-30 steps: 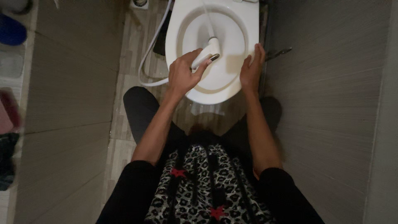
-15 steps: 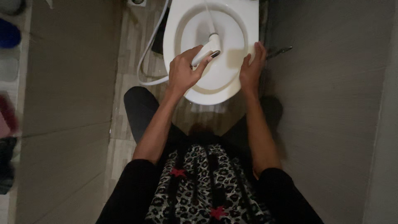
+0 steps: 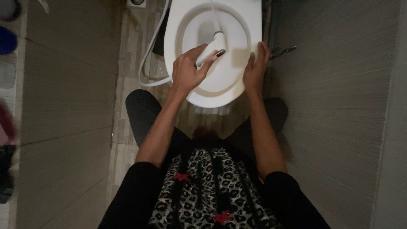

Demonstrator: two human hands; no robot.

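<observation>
White sprayer [image 3: 210, 50] over toilet bowl [image 3: 237, 82]

Looking straight down, we see the left hand [image 3: 186, 72] closed around a white handheld sprayer [image 3: 210, 48], its nozzle aimed into the bowl of a white toilet [image 3: 212, 91]. A white hose [image 3: 148, 53] loops from the sprayer across the tiled floor [image 3: 127, 85] at left. The right hand [image 3: 254, 70] rests flat, fingers extended, on the toilet's right rim. Grey walls [image 3: 339, 106] flank both sides.
</observation>
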